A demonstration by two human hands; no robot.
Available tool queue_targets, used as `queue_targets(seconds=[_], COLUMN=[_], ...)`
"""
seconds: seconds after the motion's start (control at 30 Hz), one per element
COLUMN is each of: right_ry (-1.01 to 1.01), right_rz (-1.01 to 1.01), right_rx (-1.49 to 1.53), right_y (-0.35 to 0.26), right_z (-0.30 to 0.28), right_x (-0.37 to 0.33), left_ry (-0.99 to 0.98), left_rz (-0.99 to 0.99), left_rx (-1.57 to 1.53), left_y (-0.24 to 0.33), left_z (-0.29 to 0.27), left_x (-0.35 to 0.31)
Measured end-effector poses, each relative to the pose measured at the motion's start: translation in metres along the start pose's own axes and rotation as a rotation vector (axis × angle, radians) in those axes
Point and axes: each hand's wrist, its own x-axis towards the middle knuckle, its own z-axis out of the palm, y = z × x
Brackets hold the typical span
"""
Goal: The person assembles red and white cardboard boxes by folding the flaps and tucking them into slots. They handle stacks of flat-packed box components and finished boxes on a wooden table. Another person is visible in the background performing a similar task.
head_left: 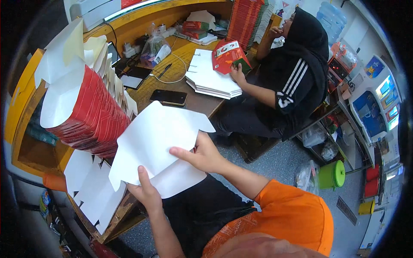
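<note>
Two-handed hold: left fingers (144, 176) pinch white card blank (150, 135) at near edge, right fingers (182, 154) at right side; best keep pressure light, even, avoiding stray creases.

Speckled grey floor (271, 165), wooden desk (201, 104).

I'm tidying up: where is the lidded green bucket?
In the head view, the lidded green bucket is on the speckled grey floor toward the right, beside a clear plastic bag and above a floor grate.
</note>
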Motion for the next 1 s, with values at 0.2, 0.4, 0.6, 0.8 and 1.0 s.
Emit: queue_targets(seconds=[0.2,0.4,0.6,0.8,1.0], right_ry=[0.383,0.110,-0.137,-0.055,-0.713], right_rz=[-0.332,-0.341,-0.310,-0.032,0.132], right_rx=[0.053,-0.157,-0.213,0.523,0.302], right_y=[-0.004,-0.003,-0.015,-0.020,-0.007], right_z=[0.025,-0.004,-0.018,-0.021,-0.053], right_x=[0.009,0.008,0.007,-0.010,-0.023], left_ry=[0.103,-0.280,-0.238,-0.157,-0.206], left_rz=[0.168,0.334,0.300,0.139,-0.141], left_rx=[0.106,0.570,0.500,0.115,-0.096], left_y=[0.020,0.027,0.036,0.054,0.077], left_z=[0.020,-0.006,-0.010,-0.009,-0.028], left_x=[-0.009,0.004,-0.002,-0.031,-0.054])
